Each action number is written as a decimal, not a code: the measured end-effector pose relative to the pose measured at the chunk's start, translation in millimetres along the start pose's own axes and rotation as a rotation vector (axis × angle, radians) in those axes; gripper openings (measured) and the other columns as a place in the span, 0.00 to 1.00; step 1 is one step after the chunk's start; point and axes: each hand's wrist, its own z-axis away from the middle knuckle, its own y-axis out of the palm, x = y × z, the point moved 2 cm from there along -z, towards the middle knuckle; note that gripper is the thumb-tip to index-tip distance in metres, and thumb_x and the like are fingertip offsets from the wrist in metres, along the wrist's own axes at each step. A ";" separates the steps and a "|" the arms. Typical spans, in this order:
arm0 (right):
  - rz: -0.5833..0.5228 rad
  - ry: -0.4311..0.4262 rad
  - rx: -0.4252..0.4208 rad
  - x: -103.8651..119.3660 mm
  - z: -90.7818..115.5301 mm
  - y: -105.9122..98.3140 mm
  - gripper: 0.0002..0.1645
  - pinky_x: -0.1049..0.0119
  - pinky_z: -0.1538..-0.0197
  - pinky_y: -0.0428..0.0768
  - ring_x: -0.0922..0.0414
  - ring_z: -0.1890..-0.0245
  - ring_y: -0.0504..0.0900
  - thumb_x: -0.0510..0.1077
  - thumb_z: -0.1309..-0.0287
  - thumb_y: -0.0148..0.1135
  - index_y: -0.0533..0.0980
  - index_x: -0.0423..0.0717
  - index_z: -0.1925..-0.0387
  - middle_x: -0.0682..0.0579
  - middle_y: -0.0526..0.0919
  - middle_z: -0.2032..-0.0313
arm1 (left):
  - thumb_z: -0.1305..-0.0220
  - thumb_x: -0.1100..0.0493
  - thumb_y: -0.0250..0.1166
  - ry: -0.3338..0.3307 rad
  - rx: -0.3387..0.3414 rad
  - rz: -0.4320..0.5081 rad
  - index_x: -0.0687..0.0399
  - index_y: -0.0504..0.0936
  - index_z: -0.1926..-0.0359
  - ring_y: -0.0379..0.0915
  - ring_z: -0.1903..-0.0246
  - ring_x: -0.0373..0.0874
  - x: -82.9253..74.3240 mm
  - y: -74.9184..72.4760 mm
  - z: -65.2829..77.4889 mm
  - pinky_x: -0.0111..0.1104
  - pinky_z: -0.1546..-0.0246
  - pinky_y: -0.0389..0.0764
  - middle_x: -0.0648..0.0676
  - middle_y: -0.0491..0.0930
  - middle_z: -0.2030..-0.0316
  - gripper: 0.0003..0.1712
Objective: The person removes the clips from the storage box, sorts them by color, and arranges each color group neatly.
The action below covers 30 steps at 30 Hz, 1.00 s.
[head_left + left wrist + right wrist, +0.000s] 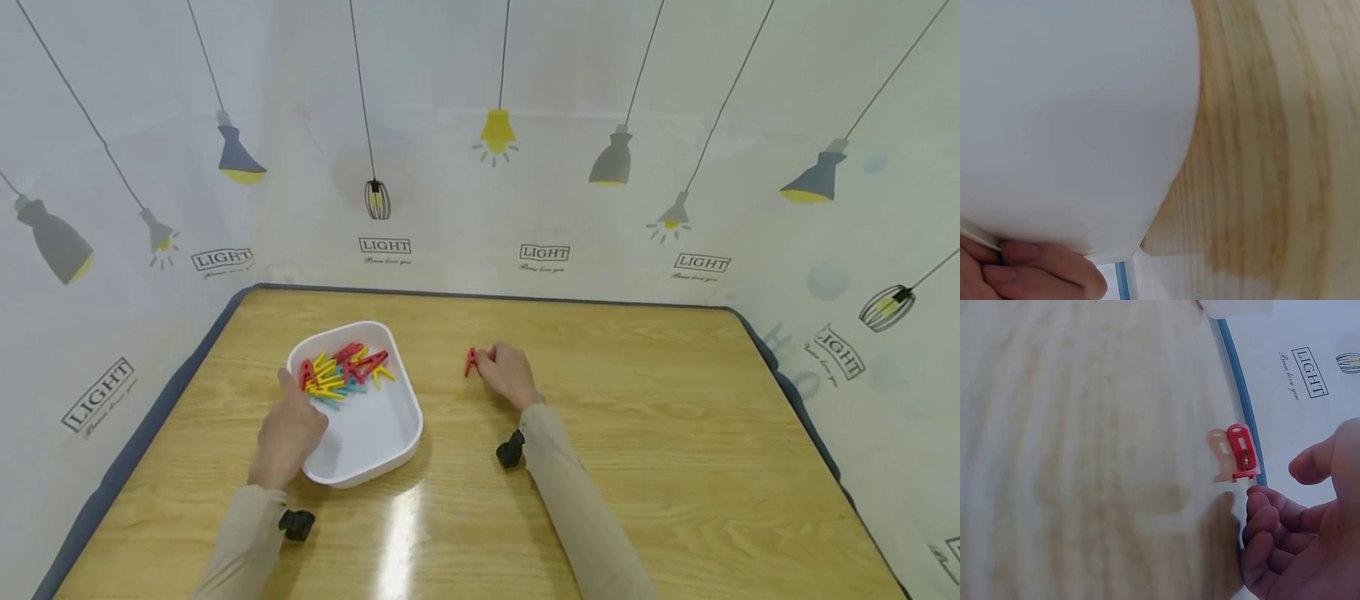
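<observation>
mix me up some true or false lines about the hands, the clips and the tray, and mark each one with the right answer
1. The left hand holds the white tray at its side. True.
2. Every clip in the tray is red. False: yellow clips and blue clips lie there too.
3. One red clip is on the table, outside the tray. True.
4. That clip is pinched between finger and thumb. False: the right hand has its thumb and forefinger apart, the clip just beyond them.
</observation>
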 end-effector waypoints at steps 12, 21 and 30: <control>-0.031 -0.028 -0.030 22.8 -9.1 -12.6 0.20 0.61 0.61 0.75 0.52 0.66 0.78 0.56 0.29 0.51 0.77 0.44 0.61 0.48 0.82 0.65 | 0.32 0.63 0.54 0.037 -0.010 -0.017 0.67 0.20 0.24 0.78 0.68 0.57 1.0 1.4 0.6 0.38 0.76 0.78 0.76 0.74 0.59 0.55; -0.053 -0.196 0.001 97.0 -13.6 -12.4 0.17 0.66 0.66 0.75 0.57 0.74 0.78 0.55 0.30 0.53 0.77 0.46 0.60 0.51 0.82 0.67 | 0.31 0.63 0.52 0.051 -0.013 -0.026 0.69 0.20 0.25 0.78 0.67 0.58 1.7 -0.8 -0.1 0.40 0.74 0.79 0.77 0.74 0.58 0.53; -0.066 -0.304 0.070 152.4 -22.6 4.9 0.17 0.68 0.66 0.73 0.56 0.70 0.76 0.53 0.28 0.52 0.78 0.44 0.62 0.50 0.82 0.69 | 0.31 0.64 0.51 0.061 0.001 -0.003 0.69 0.18 0.26 0.79 0.69 0.56 1.9 -2.1 -0.5 0.38 0.76 0.80 0.75 0.74 0.60 0.53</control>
